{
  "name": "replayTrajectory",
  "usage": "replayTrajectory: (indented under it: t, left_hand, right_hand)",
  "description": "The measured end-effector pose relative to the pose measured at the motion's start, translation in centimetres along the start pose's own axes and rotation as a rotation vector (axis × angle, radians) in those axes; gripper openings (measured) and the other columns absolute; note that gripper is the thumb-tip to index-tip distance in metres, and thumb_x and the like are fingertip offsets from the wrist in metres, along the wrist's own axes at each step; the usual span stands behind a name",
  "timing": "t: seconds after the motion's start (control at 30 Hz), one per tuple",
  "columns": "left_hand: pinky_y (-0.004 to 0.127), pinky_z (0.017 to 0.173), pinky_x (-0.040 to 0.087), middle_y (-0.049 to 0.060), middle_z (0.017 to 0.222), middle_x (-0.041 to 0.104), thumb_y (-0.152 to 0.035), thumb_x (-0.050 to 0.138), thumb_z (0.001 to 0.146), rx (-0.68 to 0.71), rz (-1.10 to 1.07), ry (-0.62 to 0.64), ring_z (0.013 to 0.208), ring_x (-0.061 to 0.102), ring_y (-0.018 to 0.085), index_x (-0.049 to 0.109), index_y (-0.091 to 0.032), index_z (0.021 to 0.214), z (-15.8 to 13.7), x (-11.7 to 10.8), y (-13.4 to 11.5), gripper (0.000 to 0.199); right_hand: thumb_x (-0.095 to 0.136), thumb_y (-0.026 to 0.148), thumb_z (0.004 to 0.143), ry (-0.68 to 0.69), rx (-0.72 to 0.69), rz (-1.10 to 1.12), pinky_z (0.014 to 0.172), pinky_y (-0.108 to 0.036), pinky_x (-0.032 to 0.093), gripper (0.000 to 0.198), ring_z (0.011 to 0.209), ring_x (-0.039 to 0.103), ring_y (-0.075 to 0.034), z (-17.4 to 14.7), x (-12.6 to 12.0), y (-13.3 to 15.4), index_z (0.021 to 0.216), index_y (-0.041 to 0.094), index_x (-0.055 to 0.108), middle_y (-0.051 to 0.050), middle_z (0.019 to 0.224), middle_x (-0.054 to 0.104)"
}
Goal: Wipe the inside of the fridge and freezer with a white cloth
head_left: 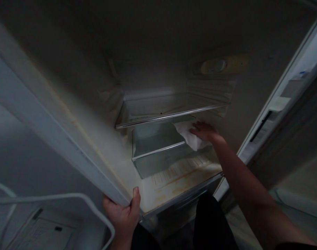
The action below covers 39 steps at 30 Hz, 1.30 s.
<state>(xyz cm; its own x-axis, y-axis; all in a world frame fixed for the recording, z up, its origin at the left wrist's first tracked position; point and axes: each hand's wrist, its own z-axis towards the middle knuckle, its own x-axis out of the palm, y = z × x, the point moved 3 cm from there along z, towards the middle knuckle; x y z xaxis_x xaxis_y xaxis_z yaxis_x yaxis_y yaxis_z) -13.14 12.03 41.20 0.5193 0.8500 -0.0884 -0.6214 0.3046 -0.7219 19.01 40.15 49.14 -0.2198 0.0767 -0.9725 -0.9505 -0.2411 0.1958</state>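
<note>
My right hand (204, 132) reaches into an open fridge and holds a white cloth (186, 131), possibly a paper wipe. The cloth lies against the right part of a clear drawer (158, 166), under a glass shelf (148, 110) with a shiny front trim. Its lower corner hangs over the drawer's front rim. Low on the left, my left hand (123, 217) grips the front edge of the fridge's side wall (96, 163), thumb on the inside and fingers round the outside.
Brownish stains mark the fridge floor (178, 185) before the drawer. A lamp housing (221, 66) sits on the right inner wall. The open door (267, 119) stands at right. A pale hose or cable (70, 197) loops at lower left. My dark-clad knees are below.
</note>
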Motion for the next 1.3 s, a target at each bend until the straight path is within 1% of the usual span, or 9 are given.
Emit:
replayTrajectory:
  t: [0.07, 0.17, 0.33, 0.5, 0.63, 0.77, 0.9, 1.07, 1.3]
  left_hand:
    - [0.035, 0.073, 0.063, 0.007, 0.095, 0.069, -0.035, 0.084, 0.068, 0.022, -0.012, -0.021, 0.083, 0.071, 0.023, 0.055, -0.017, 0.109, 0.0, 0.1, -0.1, 0.053]
    - [0.034, 0.074, 0.062, 0.005, 0.094, 0.067, -0.036, 0.083, 0.068, 0.017, -0.011, -0.026, 0.084, 0.071, 0.022, 0.053, -0.017, 0.109, 0.0, 0.2, -0.3, 0.054]
    - [0.035, 0.078, 0.062, 0.006, 0.099, 0.065, -0.036, 0.083, 0.069, 0.015, 0.009, -0.035, 0.087, 0.070, 0.022, 0.051, -0.017, 0.114, -0.2, 0.2, -0.2, 0.058]
    - [0.036, 0.078, 0.062, 0.009, 0.104, 0.064, -0.036, 0.082, 0.072, 0.015, -0.011, -0.015, 0.088, 0.070, 0.022, 0.046, -0.017, 0.118, -0.4, 0.3, 0.3, 0.062]
    - [0.039, 0.081, 0.062, 0.009, 0.104, 0.063, -0.041, 0.081, 0.071, 0.059, 0.017, -0.028, 0.091, 0.070, 0.025, 0.048, -0.017, 0.117, -0.2, 0.4, 0.2, 0.061]
    - [0.040, 0.085, 0.062, 0.010, 0.107, 0.063, -0.039, 0.082, 0.069, 0.054, 0.022, -0.026, 0.094, 0.070, 0.025, 0.048, -0.017, 0.119, 0.0, 0.3, 0.3, 0.064]
    - [0.042, 0.084, 0.063, 0.013, 0.111, 0.066, -0.037, 0.084, 0.068, 0.046, -0.016, -0.033, 0.093, 0.071, 0.026, 0.048, -0.017, 0.116, 0.0, 0.4, 0.5, 0.064]
    - [0.045, 0.088, 0.062, 0.015, 0.113, 0.067, -0.038, 0.085, 0.064, 0.014, 0.018, -0.054, 0.100, 0.071, 0.030, 0.049, -0.017, 0.114, 0.0, 0.3, 0.6, 0.065]
    - [0.052, 0.105, 0.054, 0.015, 0.118, 0.064, -0.041, 0.083, 0.065, 0.004, -0.001, -0.046, 0.111, 0.068, 0.030, 0.045, -0.017, 0.121, 0.1, 0.1, 0.5, 0.072]
  right_hand:
    - [0.034, 0.058, 0.103, -0.086, 0.035, -0.009, 0.121, -0.041, 0.033, 0.065, 0.149, 0.041, -0.029, -0.6, -0.1, -1.4, 0.151, 0.020, 0.054, -0.011, 0.161, 0.043]
    - [0.031, 0.050, 0.105, -0.220, -0.050, -0.022, 0.117, -0.041, 0.036, 0.058, 0.142, 0.049, -0.028, -2.9, 0.7, 0.7, 0.145, 0.021, 0.061, -0.010, 0.152, 0.055]
    - [0.034, 0.055, 0.104, -0.387, -0.307, 0.124, 0.120, -0.048, 0.029, 0.057, 0.139, 0.046, -0.030, -7.9, 4.1, 11.0, 0.145, 0.024, 0.059, -0.011, 0.146, 0.059]
    - [0.038, 0.051, 0.103, -0.361, -0.507, 0.214, 0.126, -0.059, 0.013, 0.063, 0.151, 0.029, -0.037, -11.0, 8.6, 22.0, 0.156, 0.018, 0.045, -0.015, 0.160, 0.042]
    - [0.033, 0.033, 0.104, -0.389, -0.597, 0.204, 0.128, -0.060, 0.013, 0.065, 0.160, 0.008, -0.033, -12.1, 11.2, 25.5, 0.164, 0.009, 0.026, -0.017, 0.170, 0.022]
    - [0.034, 0.031, 0.104, -0.372, -0.722, 0.134, 0.127, -0.060, 0.021, 0.059, 0.160, 0.011, -0.032, -12.6, 13.7, 24.2, 0.160, 0.013, 0.037, -0.013, 0.171, 0.019]
    - [0.041, 0.029, 0.104, -0.240, -0.849, 0.007, 0.127, -0.055, 0.028, 0.044, 0.151, 0.036, -0.026, -12.9, 15.9, 22.0, 0.143, 0.026, 0.060, -0.002, 0.161, 0.045]
    - [0.044, 0.022, 0.104, -0.225, -0.958, -0.003, 0.121, -0.045, 0.036, 0.048, 0.138, 0.048, -0.020, -11.8, 15.3, 18.3, 0.150, 0.030, 0.052, 0.001, 0.153, 0.055]
    - [0.054, 0.023, 0.100, -0.239, -0.544, -0.070, 0.124, -0.058, 0.020, 0.035, 0.132, 0.051, -0.030, -9.5, 13.6, 6.7, 0.130, 0.026, 0.071, -0.010, 0.136, 0.066]
